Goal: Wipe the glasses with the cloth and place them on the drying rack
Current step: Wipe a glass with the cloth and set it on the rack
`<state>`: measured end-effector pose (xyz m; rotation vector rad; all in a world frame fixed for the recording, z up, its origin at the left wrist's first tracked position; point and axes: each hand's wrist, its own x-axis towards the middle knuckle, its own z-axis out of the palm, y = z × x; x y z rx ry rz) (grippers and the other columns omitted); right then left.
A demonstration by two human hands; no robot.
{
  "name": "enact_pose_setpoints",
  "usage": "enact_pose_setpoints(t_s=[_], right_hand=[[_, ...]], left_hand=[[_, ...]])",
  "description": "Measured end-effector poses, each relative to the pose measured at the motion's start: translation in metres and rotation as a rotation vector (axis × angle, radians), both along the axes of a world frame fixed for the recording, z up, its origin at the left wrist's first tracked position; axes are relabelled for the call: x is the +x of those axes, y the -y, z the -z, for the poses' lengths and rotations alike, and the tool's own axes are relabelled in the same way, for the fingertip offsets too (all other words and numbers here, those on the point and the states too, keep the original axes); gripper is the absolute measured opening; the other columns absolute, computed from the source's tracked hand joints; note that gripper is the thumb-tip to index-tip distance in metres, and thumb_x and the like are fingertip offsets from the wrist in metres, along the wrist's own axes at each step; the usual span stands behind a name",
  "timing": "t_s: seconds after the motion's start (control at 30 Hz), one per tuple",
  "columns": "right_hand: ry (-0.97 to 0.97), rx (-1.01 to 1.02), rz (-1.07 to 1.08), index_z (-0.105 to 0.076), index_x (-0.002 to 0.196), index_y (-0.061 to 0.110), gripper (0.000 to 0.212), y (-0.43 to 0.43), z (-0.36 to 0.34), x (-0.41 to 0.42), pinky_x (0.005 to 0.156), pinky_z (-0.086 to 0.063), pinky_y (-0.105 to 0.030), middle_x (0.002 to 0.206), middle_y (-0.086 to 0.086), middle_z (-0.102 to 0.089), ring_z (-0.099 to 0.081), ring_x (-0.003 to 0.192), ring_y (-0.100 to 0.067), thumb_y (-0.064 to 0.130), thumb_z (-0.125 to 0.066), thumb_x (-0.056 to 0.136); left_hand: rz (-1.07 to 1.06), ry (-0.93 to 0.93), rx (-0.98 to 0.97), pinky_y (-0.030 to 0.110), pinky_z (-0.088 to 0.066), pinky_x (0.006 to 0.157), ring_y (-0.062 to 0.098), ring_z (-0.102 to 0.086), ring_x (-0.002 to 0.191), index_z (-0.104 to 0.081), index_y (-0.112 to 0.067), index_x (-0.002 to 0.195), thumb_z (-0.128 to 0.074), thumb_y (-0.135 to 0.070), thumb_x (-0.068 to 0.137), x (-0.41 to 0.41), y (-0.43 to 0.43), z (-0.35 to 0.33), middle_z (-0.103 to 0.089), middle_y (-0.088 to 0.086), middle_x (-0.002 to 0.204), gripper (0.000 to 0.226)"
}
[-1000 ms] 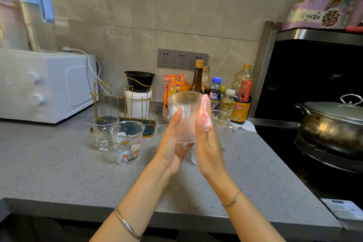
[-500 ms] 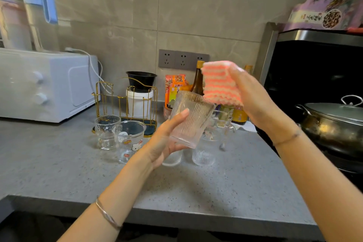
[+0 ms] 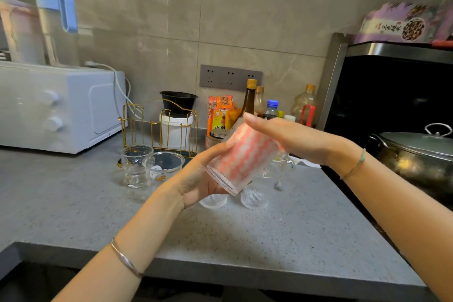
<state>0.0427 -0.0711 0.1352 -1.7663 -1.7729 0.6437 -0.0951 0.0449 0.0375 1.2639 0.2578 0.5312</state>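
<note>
My left hand (image 3: pixel 196 179) grips a ribbed clear glass (image 3: pixel 221 175), tilted with its mouth toward the upper right above the counter. The pink-and-white striped cloth (image 3: pixel 245 154) is stuffed inside it and shows through the wall. My right hand (image 3: pixel 299 140) is at the mouth, index finger straight along the top, other fingers hidden inside with the cloth. The gold wire drying rack (image 3: pixel 157 127) stands behind at the left and holds no glasses. In front of it are a clear glass (image 3: pixel 136 167) and a cartoon-printed cup (image 3: pixel 166 164). Two ribbed glasses (image 3: pixel 213 201) (image 3: pixel 253 200) stand under my hands.
A white oven (image 3: pixel 56 105) sits at the left. A white tub with a black bowl (image 3: pixel 177 103) stands behind the rack. Bottles (image 3: pixel 250 100) line the back wall. A lidded steel pot (image 3: pixel 416 154) is on the stove at right. The grey counter's front edge (image 3: pixel 220 267) is near.
My right hand lifted the cloth away from the glass's side, then pushed it down inside. The left hand tilted the glass further toward the right.
</note>
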Motion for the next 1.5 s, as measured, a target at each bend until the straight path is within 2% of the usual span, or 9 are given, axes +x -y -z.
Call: enact_pose_setpoints(t_s=[0.2, 0.3, 0.4, 0.53, 0.73, 1.07, 1.2, 1.27, 1.5], right_hand=[[-0.053, 0.039, 0.0, -0.07, 0.085, 0.028, 0.043, 0.001, 0.016, 0.002, 0.077, -0.049, -0.012, 0.082, 0.017, -0.074, -0.069, 0.078, 0.002, 0.06, -0.043, 0.076], [-0.165, 0.107, 0.123, -0.071, 0.084, 0.023, 0.046, -0.003, 0.022, 0.007, 0.09, -0.047, -0.024, 0.079, 0.017, -0.074, -0.069, 0.079, 0.001, 0.061, -0.046, 0.076], [-0.272, 0.151, 0.248, -0.073, 0.09, 0.02, 0.049, -0.008, 0.03, 0.011, 0.108, -0.04, -0.042, 0.091, 0.005, -0.077, -0.07, 0.096, -0.013, 0.061, -0.047, 0.085], [-0.304, 0.14, 0.284, -0.075, 0.079, 0.024, 0.048, -0.01, 0.035, 0.004, 0.109, -0.038, -0.042, 0.087, 0.007, -0.077, -0.069, 0.094, -0.011, 0.059, -0.045, 0.091], [-0.302, 0.151, 0.341, -0.075, 0.092, 0.012, 0.063, -0.008, 0.029, 0.001, 0.087, -0.042, -0.029, 0.082, 0.001, -0.075, -0.062, 0.08, -0.011, 0.067, -0.045, 0.087], [-0.522, 0.173, 0.23, -0.071, 0.084, 0.025, 0.02, -0.007, 0.042, -0.004, 0.082, -0.053, -0.022, 0.084, 0.007, -0.077, -0.072, 0.081, -0.006, 0.039, -0.058, 0.092], [-0.448, 0.276, 0.224, -0.073, 0.081, 0.018, 0.026, -0.008, 0.044, -0.006, 0.063, -0.051, -0.008, 0.077, 0.004, -0.076, -0.071, 0.072, -0.004, 0.036, -0.057, 0.092], [-0.437, 0.308, 0.204, -0.073, 0.08, 0.017, 0.025, -0.009, 0.048, -0.008, 0.064, -0.05, -0.008, 0.076, 0.005, -0.076, -0.072, 0.072, -0.004, 0.033, -0.058, 0.092], [-0.522, 0.261, 0.116, -0.072, 0.086, 0.014, 0.017, -0.008, 0.055, -0.02, 0.066, -0.052, -0.01, 0.082, 0.004, -0.077, -0.072, 0.078, -0.006, 0.027, -0.061, 0.09]], left_hand=[[0.064, -0.059, 0.027, 0.046, -0.056, 0.086, 0.028, -0.069, 0.097, -0.066, -0.016, 0.118, -0.086, -0.062, 0.042, 0.001, 0.0, -0.001, -0.072, 0.011, 0.11, 0.091], [0.031, -0.037, -0.02, 0.051, -0.047, 0.1, 0.035, -0.062, 0.115, -0.055, -0.016, 0.133, -0.059, -0.079, 0.064, 0.001, -0.001, 0.001, -0.064, 0.015, 0.127, 0.094], [-0.086, 0.028, 0.097, 0.037, -0.058, 0.08, 0.032, -0.066, 0.109, -0.042, -0.029, 0.137, -0.074, -0.078, 0.048, 0.007, 0.006, 0.003, -0.059, 0.01, 0.131, 0.106], [-0.359, 0.062, 0.336, 0.021, -0.056, 0.064, 0.015, -0.073, 0.084, -0.035, -0.039, 0.125, -0.074, -0.051, 0.065, 0.014, 0.017, 0.011, -0.056, 0.0, 0.122, 0.072], [-0.438, 0.066, 0.469, 0.02, -0.054, 0.059, -0.002, -0.067, 0.083, -0.033, -0.032, 0.126, -0.067, -0.046, 0.069, 0.013, 0.017, 0.011, -0.054, -0.011, 0.114, 0.068], [-0.307, -0.002, 0.683, 0.015, -0.052, 0.061, 0.002, -0.061, 0.099, -0.023, -0.032, 0.129, -0.072, -0.031, 0.076, 0.005, 0.012, 0.006, -0.047, -0.008, 0.124, 0.072], [-0.181, -0.05, 0.424, 0.034, -0.06, 0.074, 0.018, -0.059, 0.116, -0.035, -0.039, 0.138, -0.045, -0.069, 0.076, -0.001, 0.018, -0.007, -0.048, 0.001, 0.142, 0.069], [-0.102, -0.084, 0.126, 0.043, -0.06, 0.077, 0.026, -0.066, 0.109, -0.059, -0.034, 0.122, -0.031, -0.081, 0.072, -0.004, 0.019, -0.014, -0.068, 0.005, 0.122, 0.074], [-0.444, -0.013, 0.13, 0.025, -0.053, 0.053, 0.025, -0.073, 0.083, -0.056, -0.019, 0.126, -0.044, -0.064, 0.089, 0.01, 0.017, -0.004, -0.071, 0.013, 0.107, 0.06]])
